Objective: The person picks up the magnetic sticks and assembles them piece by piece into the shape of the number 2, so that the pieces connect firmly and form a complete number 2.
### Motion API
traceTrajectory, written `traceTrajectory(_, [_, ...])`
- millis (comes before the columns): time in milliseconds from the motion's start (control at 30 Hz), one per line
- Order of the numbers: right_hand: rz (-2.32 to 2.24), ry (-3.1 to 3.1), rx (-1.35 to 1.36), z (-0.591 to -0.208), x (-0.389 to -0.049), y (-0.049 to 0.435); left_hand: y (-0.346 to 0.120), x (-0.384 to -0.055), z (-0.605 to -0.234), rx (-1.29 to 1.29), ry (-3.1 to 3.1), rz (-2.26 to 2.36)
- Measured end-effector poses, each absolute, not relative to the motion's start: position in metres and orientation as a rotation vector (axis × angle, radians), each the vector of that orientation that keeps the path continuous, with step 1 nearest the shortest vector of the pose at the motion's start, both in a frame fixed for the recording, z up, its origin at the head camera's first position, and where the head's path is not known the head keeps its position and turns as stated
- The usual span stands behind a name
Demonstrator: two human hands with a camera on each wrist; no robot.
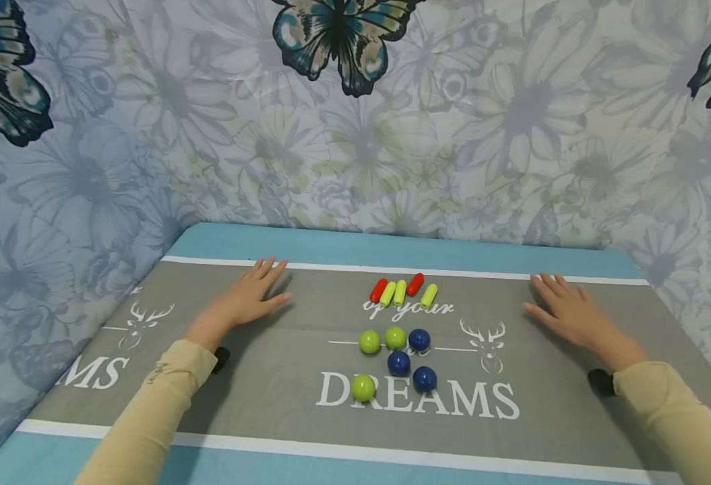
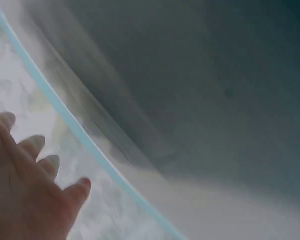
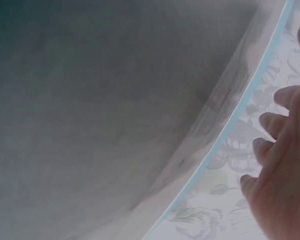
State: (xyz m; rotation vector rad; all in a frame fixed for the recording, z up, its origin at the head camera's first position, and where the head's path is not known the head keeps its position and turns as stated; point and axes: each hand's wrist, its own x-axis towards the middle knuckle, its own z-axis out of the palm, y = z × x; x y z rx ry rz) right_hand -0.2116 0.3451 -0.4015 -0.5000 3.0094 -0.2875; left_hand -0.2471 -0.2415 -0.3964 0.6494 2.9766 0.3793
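My left hand is over the left part of the grey mat, palm down with fingers spread, holding nothing. On the far right, my right hand also lies palm down, fingers extended and free of any object. Between them, toward the back, several short sticks form a loose row: a red stick, another red one, and yellow-green sticks such as this one. Nearer to me are three green balls and three dark blue balls. Both wrist views show only the hands, the left and the right, with blurred mat.
The grey mat carries white lettering and deer heads, and covers a light blue table. A floral curtain with butterfly figures stands right behind the table's back edge and along its left side.
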Motion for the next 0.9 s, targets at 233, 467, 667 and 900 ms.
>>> traceTrajectory(233, [-0.401, 3.062, -0.66, -0.398, -0.207, 0.324, -0.198, -0.248, -0.391, 0.809, 2.9, 0.549])
traceTrajectory(467, [-0.629, 3.05, -0.856, -0.385, -0.189, 0.259, -0.138, -0.247, -0.383, 0.895, 2.698, 0.782])
traceTrajectory(667, [-0.835, 2.869, -0.91, -0.386, -0.172, 0.206, -0.104, -0.252, -0.391, 0.885, 2.594, 0.847])
traceTrajectory(900, [-1.115, 2.629, -0.982, -0.402, -0.17, 0.184, -0.09, -0.26, -0.403, 0.899, 2.569, 0.919])
